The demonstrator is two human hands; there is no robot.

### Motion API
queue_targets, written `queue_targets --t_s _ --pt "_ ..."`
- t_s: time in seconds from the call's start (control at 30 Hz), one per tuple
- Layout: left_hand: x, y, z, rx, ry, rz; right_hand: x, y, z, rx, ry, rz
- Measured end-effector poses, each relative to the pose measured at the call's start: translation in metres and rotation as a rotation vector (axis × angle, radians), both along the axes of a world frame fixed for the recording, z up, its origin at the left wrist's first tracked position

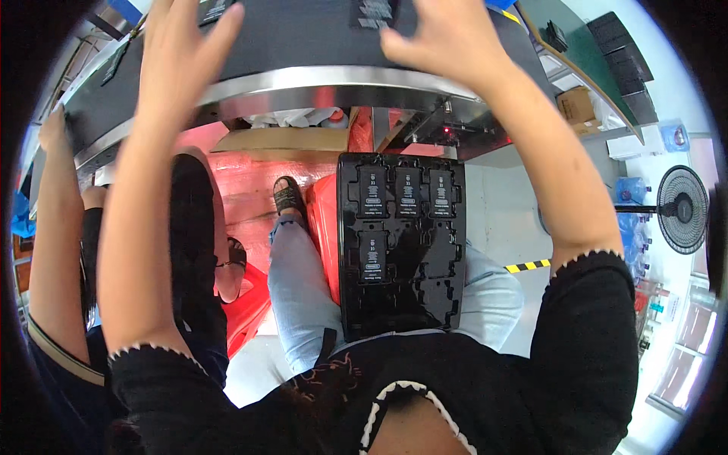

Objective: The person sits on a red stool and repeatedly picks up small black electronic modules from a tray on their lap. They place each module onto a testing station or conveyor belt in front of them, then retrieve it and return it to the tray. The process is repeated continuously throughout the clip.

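Note:
Both my hands reach over a dark conveyor belt [292, 38] at the top of the head view. My left hand [182, 57] has its thumb spread from the fingers; a flat black battery [218, 10] lies beside its thumb. My right hand [447, 42] holds its thumb out toward another flat black battery [373, 12], apart from it. The upper frame edge cuts off its fingertips. On my lap rests a black moulded plastic tray [398, 309]. Several flat batteries [371, 192] sit in its slots, filling the far row and the left of the middle row.
A co-worker's hand [54, 130] is at the belt's left edge, near a thin black piece [114, 62]. The belt's metal rail [303, 78] runs across in front of me. On the right are a green-topped table [580, 57], a cardboard box [576, 105] and a black fan [682, 209].

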State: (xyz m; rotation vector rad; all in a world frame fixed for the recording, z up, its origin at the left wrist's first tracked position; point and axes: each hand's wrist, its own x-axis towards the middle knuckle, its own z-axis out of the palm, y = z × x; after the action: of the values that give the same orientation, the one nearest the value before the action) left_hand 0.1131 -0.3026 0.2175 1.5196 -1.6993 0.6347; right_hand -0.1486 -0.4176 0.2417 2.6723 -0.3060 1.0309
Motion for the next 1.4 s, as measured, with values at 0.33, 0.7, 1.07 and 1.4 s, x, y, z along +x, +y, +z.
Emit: queue_targets --t_s 0.33,0.7,1.07,1.4 --pt "0.134 -0.143 -0.026 0.933 0.048 -0.11 -0.197 0.165 -0.102 0.913 0.508 -0.178" --pt "0.03 -0.104 -0.031 0.598 0.119 -0.109 -0.234 0.195 -0.174 0.812 0.552 -0.277" --pt "-0.054 -0.153 -0.018 0.726 0.1 -0.236 -0.231 0.217 -0.186 0.843 0.392 -0.346" --pt "-0.171 -0.025 -0.01 0.219 -0.042 -0.465 -0.229 0.219 -0.201 0.852 0.305 -0.297"
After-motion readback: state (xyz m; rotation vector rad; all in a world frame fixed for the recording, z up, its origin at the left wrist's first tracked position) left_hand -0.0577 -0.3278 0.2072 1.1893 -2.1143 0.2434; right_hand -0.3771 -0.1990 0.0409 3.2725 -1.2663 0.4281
